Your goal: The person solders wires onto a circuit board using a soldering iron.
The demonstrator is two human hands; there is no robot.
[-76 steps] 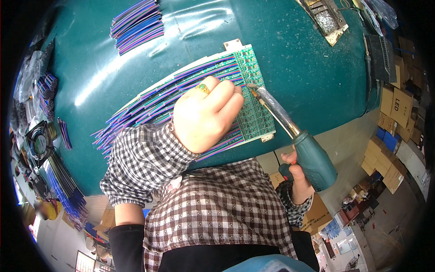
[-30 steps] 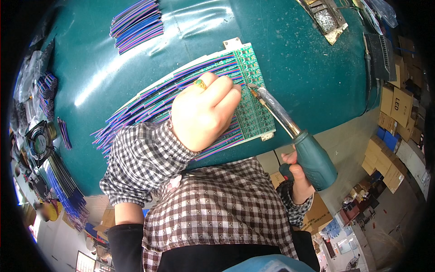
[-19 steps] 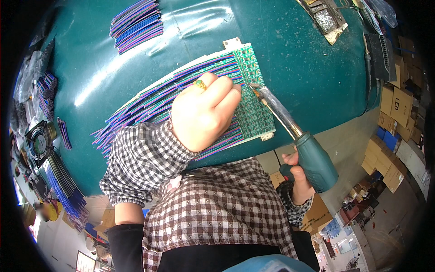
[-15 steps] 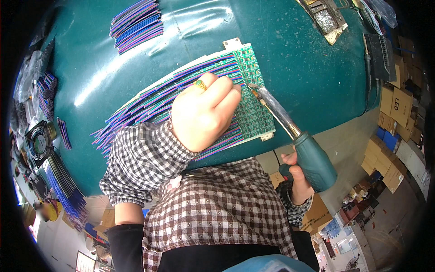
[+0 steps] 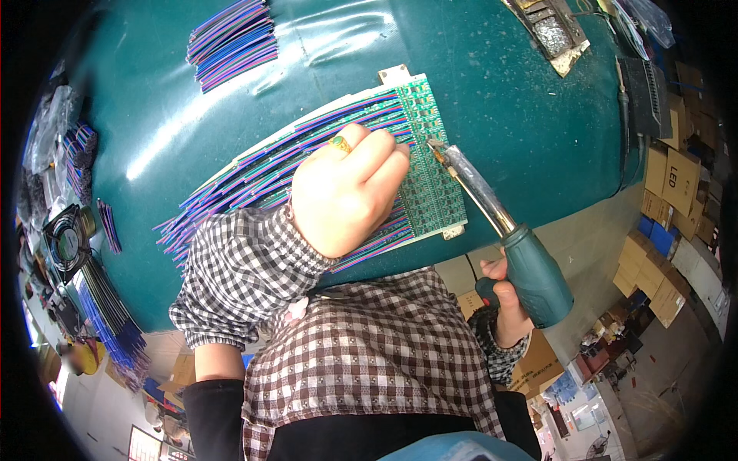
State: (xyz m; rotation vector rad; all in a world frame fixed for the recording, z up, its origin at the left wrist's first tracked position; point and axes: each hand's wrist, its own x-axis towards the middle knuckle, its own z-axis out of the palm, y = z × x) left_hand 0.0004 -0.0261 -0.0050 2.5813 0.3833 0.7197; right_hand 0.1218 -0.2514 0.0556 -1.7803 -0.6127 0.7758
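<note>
My left hand [image 5: 350, 188], with a green-stoned ring, is closed above a row of multicoloured ribbon wires [image 5: 254, 173]. Its fingertips pinch the end of one wire beside the green circuit board panel [image 5: 434, 188]; most of that wire is hidden under the hand. The other wires lie side by side, their ends along the panel's left side. In my right hand [image 5: 507, 307] is a soldering gun [image 5: 538, 276] with a dark green body, pointing up and left. Its tip hovers by the panel's small boards, close to the left fingertips; whether it touches cannot be seen.
A loose wire bundle [image 5: 232, 42] lies at the far left of the green table mat [image 5: 530, 146]. A dirty metal tray [image 5: 550, 31] stands far right. Along the left edge are a small fan [image 5: 68, 242] and more wires [image 5: 111, 315]. Cardboard boxes [image 5: 680, 180] stand beyond the right side.
The soldering gun's tip has shifted slightly right, away from the left fingertips, and its body a little down. My left hand, the wires and the panel stay where they were.
</note>
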